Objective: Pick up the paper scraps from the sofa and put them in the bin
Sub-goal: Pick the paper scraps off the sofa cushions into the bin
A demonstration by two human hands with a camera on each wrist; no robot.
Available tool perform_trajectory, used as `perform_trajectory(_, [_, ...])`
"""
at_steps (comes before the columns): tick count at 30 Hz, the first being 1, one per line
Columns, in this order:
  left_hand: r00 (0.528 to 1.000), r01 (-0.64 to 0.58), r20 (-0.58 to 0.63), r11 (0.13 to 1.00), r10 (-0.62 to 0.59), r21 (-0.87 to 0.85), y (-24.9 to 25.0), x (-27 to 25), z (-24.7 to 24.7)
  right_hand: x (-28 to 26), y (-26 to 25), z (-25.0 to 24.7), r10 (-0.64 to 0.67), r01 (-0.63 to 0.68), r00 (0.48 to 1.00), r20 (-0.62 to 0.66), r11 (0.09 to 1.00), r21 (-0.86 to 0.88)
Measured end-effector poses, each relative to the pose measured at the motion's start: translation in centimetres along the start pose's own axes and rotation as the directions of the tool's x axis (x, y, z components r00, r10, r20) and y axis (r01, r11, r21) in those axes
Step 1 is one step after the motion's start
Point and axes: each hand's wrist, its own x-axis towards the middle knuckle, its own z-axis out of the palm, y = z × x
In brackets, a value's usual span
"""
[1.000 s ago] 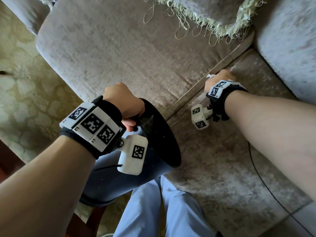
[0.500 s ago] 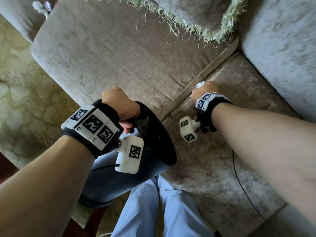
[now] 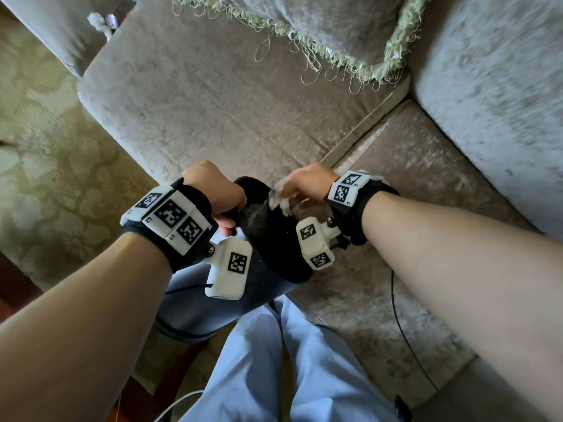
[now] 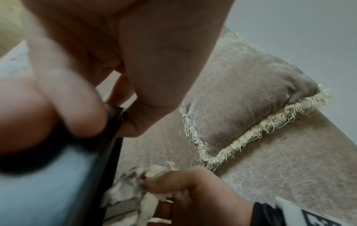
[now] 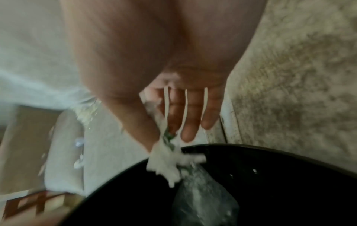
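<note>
My left hand grips the rim of the bin, a dark-lined bin with a blue-grey outer wall held at the sofa's front edge. My right hand hovers over the bin's mouth and pinches a bunch of white paper scraps between thumb and fingers. In the right wrist view the scraps hang from the thumb and forefinger just above the bin's rim. The left wrist view shows the same scraps beside the rim. A crumpled clear plastic piece lies inside the bin.
A fringed cushion lies at the back of the beige sofa seat. A small white thing sits on the neighbouring seat at far left. Patterned carpet is to the left. A black cable trails over the right seat.
My right hand has left the seam between the seat cushions and moved left and nearer with the scraps, ending over the bin's mouth. The left hand keeps its hold on the rim.
</note>
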Motion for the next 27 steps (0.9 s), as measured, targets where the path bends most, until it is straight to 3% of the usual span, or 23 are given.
perform_trajectory(3, [1.0,0.006,-0.002,1.0,-0.006,-0.009,-3.2,-0.5,-0.6,-2.2,-1.4,3.2,-0.004,0.069,0.977,0.211,0.95,-0.305])
perform_trajectory(7, [0.992,0.018,-0.12,0.994,-0.03,-0.104,-8.8,-0.9,-1.9,-4.1,-3.3,6.2,0.093,0.083,0.917,0.389,0.907,-0.413])
perform_trajectory(9, [0.986,0.026,-0.158,0.984,-0.055,-0.177,-12.2,-1.4,-2.3,-4.5,-5.1,7.5,0.059,0.149,0.913,0.403,0.873,-0.465])
perform_trajectory(13, [0.988,0.022,-0.133,0.934,-0.075,-0.357,-17.2,-2.5,-2.2,-5.3,-9.1,9.7,-0.049,0.141,0.975,0.218,0.889,-0.435])
perform_trajectory(18, [0.987,0.035,-0.117,0.848,-0.113,-0.528,-22.2,-3.1,-4.6,-6.2,-13.3,14.0,-0.17,0.153,0.985,0.006,0.872,-0.464])
perform_trajectory(22, [0.978,-0.003,-0.163,0.77,-0.131,-0.638,-25.7,-4.0,-8.6,-6.0,-16.4,18.4,-0.199,0.167,0.979,-0.053,0.917,-0.363])
perform_trajectory(27, [0.948,-0.121,-0.302,0.764,-0.101,-0.634,-28.4,-5.3,-14.0,-5.5,-21.0,22.5,-0.126,0.093,0.988,-0.089,0.948,-0.305])
